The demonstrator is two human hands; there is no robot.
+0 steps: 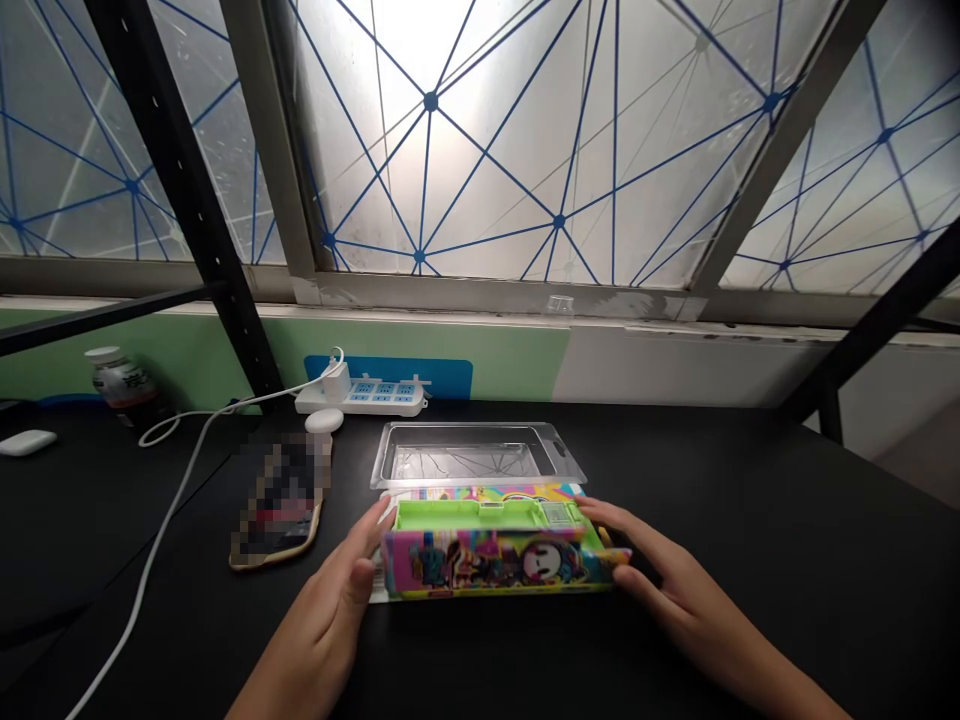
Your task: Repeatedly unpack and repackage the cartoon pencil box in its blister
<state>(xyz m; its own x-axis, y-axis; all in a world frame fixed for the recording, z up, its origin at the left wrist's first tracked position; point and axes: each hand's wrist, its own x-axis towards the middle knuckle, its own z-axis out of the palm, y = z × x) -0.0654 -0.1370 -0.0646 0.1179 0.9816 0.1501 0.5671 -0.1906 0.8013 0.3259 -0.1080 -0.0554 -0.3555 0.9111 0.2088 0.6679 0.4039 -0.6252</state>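
Note:
A pencil case (487,562) with a bright cartoon print on its front and a light green plastic inside stands on the black desk, its green tray facing up. My left hand (341,585) is against its left end, the fingers behind and the thumb nearer me. At the other end, my right hand (649,560) has its fingers along the back corner and its thumb by the front, where a small printed flap sticks out. Between them the two hands hold the case. A colourful printed card (450,493) lies under and behind it, mostly hidden.
Behind the card is a clear plastic blister shell (480,428). A phone (289,500) lies to the left, near a white power strip (386,400) with a plugged-in white cable (161,540). A dark bottle (127,385) stands far left. Black metal posts (180,190) flank the desk before a window.

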